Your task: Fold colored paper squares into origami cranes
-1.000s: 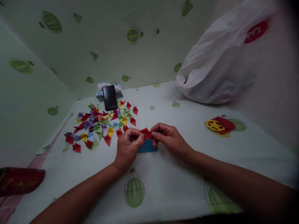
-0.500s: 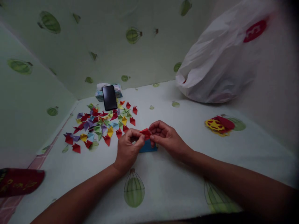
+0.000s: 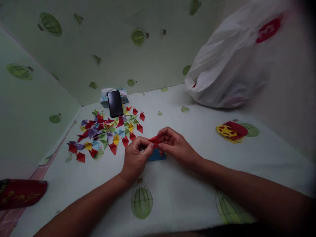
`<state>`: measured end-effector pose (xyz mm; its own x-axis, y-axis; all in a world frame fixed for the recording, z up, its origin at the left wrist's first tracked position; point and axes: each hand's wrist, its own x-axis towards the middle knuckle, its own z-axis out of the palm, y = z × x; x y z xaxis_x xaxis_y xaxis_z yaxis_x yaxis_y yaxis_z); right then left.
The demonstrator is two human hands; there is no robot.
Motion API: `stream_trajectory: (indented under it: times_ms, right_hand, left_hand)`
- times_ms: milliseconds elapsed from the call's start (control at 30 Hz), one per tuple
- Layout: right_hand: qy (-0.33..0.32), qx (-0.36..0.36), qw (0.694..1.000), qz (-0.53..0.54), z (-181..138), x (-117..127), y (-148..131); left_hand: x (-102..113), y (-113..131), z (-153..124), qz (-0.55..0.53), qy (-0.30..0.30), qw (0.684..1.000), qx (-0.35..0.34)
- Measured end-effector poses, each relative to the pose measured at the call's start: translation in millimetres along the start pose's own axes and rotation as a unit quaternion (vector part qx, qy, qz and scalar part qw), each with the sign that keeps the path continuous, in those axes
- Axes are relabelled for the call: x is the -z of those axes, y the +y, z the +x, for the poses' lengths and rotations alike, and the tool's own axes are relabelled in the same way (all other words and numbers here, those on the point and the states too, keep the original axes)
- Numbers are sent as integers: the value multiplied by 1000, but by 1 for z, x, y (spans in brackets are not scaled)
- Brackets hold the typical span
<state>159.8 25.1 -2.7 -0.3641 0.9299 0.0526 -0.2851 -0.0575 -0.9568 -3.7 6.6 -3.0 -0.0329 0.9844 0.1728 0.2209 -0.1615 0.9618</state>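
Observation:
Between my two hands is a small piece of folded red paper [image 3: 154, 140]. My left hand [image 3: 137, 156] pinches its left side between thumb and forefinger. On the right side, my right hand [image 3: 175, 144] pinches it with thumb and fingertips, the other fingers curled. A blue flat piece [image 3: 157, 156], perhaps a stack of paper, lies on the table just beneath the hands, partly hidden by them. To the left of my hands spreads a pile of small folded paper shapes [image 3: 106, 131] in red, yellow, green, purple and blue.
A black phone [image 3: 115, 103] leans against a tissue box [image 3: 124, 96] behind the pile. At the back right stands a large white plastic bag [image 3: 222, 72]. Red and yellow cut-outs [image 3: 230, 131] lie to the right. A dark red object [image 3: 23, 193] is at the left edge.
The fingers have shifted slightly on the red paper, whose visible shape looks a little different. Both hands stay in nearly the same place.

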Motion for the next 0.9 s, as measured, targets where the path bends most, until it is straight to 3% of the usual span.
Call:
stream_trajectory:
  times_ms: [300, 900]
  right_hand:
    - [33, -9, 999, -1, -1, 1, -2]
    - [25, -11, 1000, -9, -1, -1, 0]
  left_hand:
    - [-1, 3, 3, -127, -12, 990, 57]
    - [-2, 4, 3, -145, -11, 987, 61]
